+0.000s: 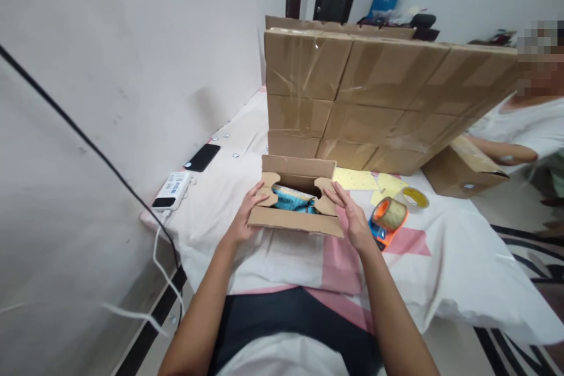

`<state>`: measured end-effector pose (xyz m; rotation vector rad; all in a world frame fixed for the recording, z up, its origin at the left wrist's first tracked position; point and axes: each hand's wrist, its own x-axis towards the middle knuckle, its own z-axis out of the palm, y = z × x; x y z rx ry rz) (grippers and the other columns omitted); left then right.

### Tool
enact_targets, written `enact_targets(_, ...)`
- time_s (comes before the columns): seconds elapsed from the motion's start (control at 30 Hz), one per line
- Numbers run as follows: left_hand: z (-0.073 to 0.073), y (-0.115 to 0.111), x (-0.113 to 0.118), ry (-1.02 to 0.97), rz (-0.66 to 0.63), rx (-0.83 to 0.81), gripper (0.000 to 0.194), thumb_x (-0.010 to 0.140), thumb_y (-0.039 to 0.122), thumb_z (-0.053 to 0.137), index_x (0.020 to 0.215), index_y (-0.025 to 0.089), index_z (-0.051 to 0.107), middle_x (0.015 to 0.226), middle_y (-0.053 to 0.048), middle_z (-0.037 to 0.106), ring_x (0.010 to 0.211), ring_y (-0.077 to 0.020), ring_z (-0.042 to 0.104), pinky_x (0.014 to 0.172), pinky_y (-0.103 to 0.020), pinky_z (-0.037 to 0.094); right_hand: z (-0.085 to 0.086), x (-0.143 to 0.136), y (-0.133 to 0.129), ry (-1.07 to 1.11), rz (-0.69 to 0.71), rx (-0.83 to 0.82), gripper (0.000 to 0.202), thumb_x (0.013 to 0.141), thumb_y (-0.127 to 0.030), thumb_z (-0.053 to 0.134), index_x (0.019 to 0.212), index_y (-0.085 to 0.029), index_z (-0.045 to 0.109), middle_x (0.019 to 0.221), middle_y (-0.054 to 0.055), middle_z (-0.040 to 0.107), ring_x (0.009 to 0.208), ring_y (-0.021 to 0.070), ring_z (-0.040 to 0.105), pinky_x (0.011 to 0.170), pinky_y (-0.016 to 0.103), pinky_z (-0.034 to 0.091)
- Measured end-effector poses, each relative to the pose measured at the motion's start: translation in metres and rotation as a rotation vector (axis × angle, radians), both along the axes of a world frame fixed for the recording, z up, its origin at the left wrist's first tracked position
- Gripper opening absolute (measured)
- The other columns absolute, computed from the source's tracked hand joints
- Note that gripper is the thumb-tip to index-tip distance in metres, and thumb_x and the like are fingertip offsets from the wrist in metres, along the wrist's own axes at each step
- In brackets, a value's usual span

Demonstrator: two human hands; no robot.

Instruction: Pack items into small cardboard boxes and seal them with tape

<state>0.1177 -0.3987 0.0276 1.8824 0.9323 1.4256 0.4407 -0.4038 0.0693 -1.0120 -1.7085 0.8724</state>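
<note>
The lower part of the blue printed packets (pixel 294 201) is staying out of sight inside the open brown cardboard box (pixel 296 222), whose walls and flaps are covering their edges; the print is too small to read. The far person (pixel 524 123) is being cut off by the right edge, and one of that person's hands is disappearing behind another brown box (pixel 462 170).

The open box is lying between the two hands, on the white-and-pink cloth (pixel 282 264), in front of the stacked, taped brown cartons (pixel 304 64). The left hand (pixel 249 211) is pressing its fingers on the left end flap — thumb hidden or hard to make out — while the right hand (pixel 350 211) is resting partly spread fingers along the right end flap. The orange tape dispenser (pixel 389 222) is sitting just beyond the right hand.
</note>
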Motion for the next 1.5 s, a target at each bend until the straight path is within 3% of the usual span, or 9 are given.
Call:
enact_targets(0.13, 0.002, 0.001, 0.024, -0.15, 0.294, -0.058, 0.039, 0.093, 0.05, 0.059, 0.122, 0.025, 0.062, 0.135, -0.014, 0.061, 0.129, -0.0281, 0.056, 0.111, -0.048, 0.04, -0.001, -0.007, 0.0, 0.01, -0.131, 0.054, 0.06, 0.103, -0.055, 0.036, 0.155, -0.024, 0.038, 0.138, 0.012, 0.065, 0.141, 0.0264, 0.047, 0.121, 0.051, 0.027)
enact_targets(0.37, 0.005, 0.003, 0.038, -0.252, 0.396, -0.179, 0.071, 0.088, 0.033, 0.064, 0.148, 0.032, 0.027, 0.142, -0.011, 0.056, 0.127, -0.0227, 0.056, 0.101, -0.038, 0.046, -0.008, -0.011, 0.044, 0.258, -0.244, 0.083, 0.059, 0.098, -0.052, 0.047, 0.149, -0.024, 0.043, 0.137, 0.012, 0.065, 0.131, 0.0269, 0.056, 0.108, 0.048, 0.043)
enact_targets(0.53, 0.03, -0.008, 0.042, 0.276, 0.529, 0.015, 0.042, 0.092, 0.02, 0.049, 0.131, 0.031, 0.057, 0.144, -0.007, 0.057, 0.133, -0.0281, 0.051, 0.11, -0.051, 0.036, -0.007, -0.013, 0.04, 0.001, -0.276, 0.339, 0.034, 0.101, -0.038, 0.044, 0.123, -0.023, 0.066, 0.082, 0.005, 0.078, 0.114, 0.0273, 0.063, 0.106, 0.048, 0.038)
enact_targets(0.73, 0.062, -0.02, 0.085, 0.853, 0.378, 0.172, 0.041, 0.095, 0.039, 0.055, 0.135, 0.03, 0.058, 0.142, -0.004, 0.063, 0.135, -0.0284, 0.053, 0.116, -0.052, 0.026, -0.008, -0.01, 0.025, -0.112, -0.295, 0.358, 0.036, 0.101, -0.031, 0.042, 0.133, -0.023, 0.058, 0.101, 0.006, 0.079, 0.118, 0.0261, 0.063, 0.106, 0.049, 0.037)
enact_targets(0.93, 0.048, -0.004, 0.088, 0.855, 0.383, 0.231, 0.039, 0.094, 0.046, 0.06, 0.13, 0.033, 0.064, 0.134, -0.001, 0.068, 0.132, -0.0297, 0.056, 0.111, -0.05, 0.033, 0.008, 0.057, -0.002, -0.087, -0.962, 0.449, 0.031, 0.092, -0.032, 0.056, 0.118, -0.019, 0.064, 0.108, 0.01, 0.073, 0.106, 0.0269, 0.066, 0.099, 0.047, 0.046)
enact_targets(1.03, 0.038, 0.009, 0.086, 0.723, 0.379, 0.281, 0.036, 0.089, 0.044, 0.068, 0.124, 0.035, 0.069, 0.123, -0.002, 0.074, 0.126, -0.0329, 0.061, 0.11, -0.052, 0.033, 0.006, 0.114, -0.016, -0.149, -1.241, 0.149, 0.03, 0.086, -0.042, 0.06, 0.098, -0.016, 0.07, 0.094, 0.012, 0.073, 0.089, 0.0283, 0.066, 0.086, 0.045, 0.051)
enact_targets(1.2, 0.033, 0.03, 0.083, 0.638, 0.362, 0.309, 0.044, 0.084, 0.046, 0.073, 0.127, 0.038, 0.068, 0.131, -0.004, 0.07, 0.124, -0.0342, 0.061, 0.113, -0.052, 0.032, -0.02, 0.159, -0.017, -0.036, -0.75, -0.424, 0.042, 0.081, -0.055, 0.063, 0.076, -0.015, 0.074, 0.072, 0.012, 0.074, 0.073, 0.0275, 0.067, 0.072, 0.041, 0.053)
enact_targets(1.37, 0.039, 0.03, 0.076, 0.632, 0.373, 0.386, 0.051, 0.082, 0.043, 0.076, 0.131, 0.035, 0.065, 0.134, -0.006, 0.068, 0.129, -0.0348, 0.058, 0.115, -0.052, 0.028, -0.035, 0.143, 0.0, 0.135, -0.298, -0.431, 0.038, 0.069, -0.047, 0.08, 0.083, -0.012, 0.076, 0.08, 0.01, 0.077, 0.07, 0.0232, 0.068, 0.065, 0.034, 0.054)
enact_targets(1.5, 0.03, 0.006, 0.104, 0.399, 0.419, 0.523, 0.022, 0.079, 0.03, 0.077, 0.1, 0.029, 0.074, 0.098, -0.004, 0.077, 0.091, -0.0262, 0.07, 0.093, -0.04, 0.045, -0.028, 0.121, -0.002, 0.176, -0.319, -0.327, 0.038, 0.072, -0.049, 0.078, 0.082, -0.012, 0.074, 0.076, 0.007, 0.075, 0.069, 0.0221, 0.068, 0.063, 0.032, 0.054)
